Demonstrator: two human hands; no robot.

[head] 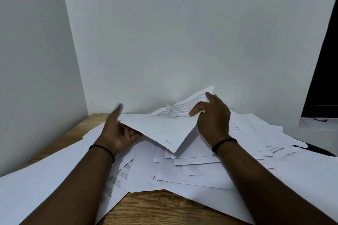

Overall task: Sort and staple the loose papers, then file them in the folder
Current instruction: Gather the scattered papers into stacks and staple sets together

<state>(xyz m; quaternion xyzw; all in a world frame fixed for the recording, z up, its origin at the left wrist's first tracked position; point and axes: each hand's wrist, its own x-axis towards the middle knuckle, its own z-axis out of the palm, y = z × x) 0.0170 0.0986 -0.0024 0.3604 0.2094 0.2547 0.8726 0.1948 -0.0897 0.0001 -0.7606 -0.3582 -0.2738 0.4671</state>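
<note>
Sorting barely begun. Left hand (117, 133) and right hand (213, 120) both grip lifted sheet (161, 129) between them. Loose papers (192, 170) scattered on table (146, 208) beneath hands. No stapler, no folder visible; stapling and filing remain.

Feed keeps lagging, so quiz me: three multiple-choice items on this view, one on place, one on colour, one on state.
1. Where do the loose papers lie?
A. on the table
B. on the floor
C. in a folder

2. What colour are the wristbands?
A. red
B. black
C. white

3. What is the state of the lifted sheets?
A. flat on the pile
B. crumpled into a ball
C. held up by both hands

Key: 1 A, the papers spread over the wooden table. 2 B, a black band circles each wrist. 3 C, the left hand and right hand grip the sheets above the pile.
</note>
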